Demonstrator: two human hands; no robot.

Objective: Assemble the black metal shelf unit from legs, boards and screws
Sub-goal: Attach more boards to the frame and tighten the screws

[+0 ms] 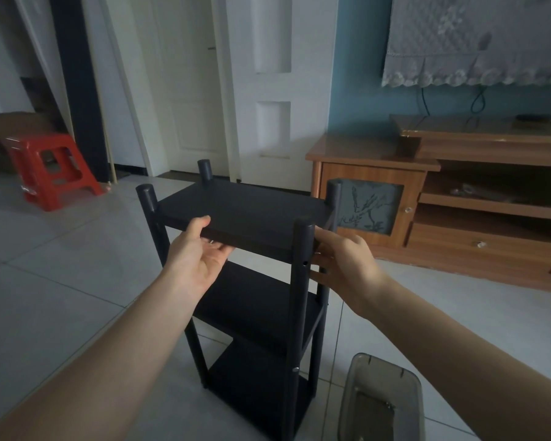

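Shelf unit (pixel 255 281) stood upright on the tiled floor (pixel 61 265), right in front of the person, four black legs vertical and three boards stacked between them. Top board (pixel 245 208) was the one in play: it lay flat, long axis running from near-left to far-right, sitting up by the leg tops.

Left hand (pixel 198 253) was cupped palm-up under the board's near edge, thumb over the top face, fingers beneath, so it pinched the board from below and above. Right hand (pixel 344 265) was just right of the near-right leg (pixel 301 281), fingers curled toward that leg. Whether it actually gripped the leg or held a screw, I couldn't tell; the fingertips were hidden behind the post.

And the relation that mattered: an empty screw hole (pixel 305 263) showed on the near-right leg, just below the board's edge and right beside the right hand's fingers. So the right hand was the nearer one to that joint, while the left was carrying the board's weight. My read was that the board wanted lining up with that hole before a screw could go in.

Lower down the same leg, a screw head (pixel 296 369) already showed near the bottom board (pixel 255 386). A clear plastic tray (pixel 382 402) sat on the floor, near right, contents too dim to name.
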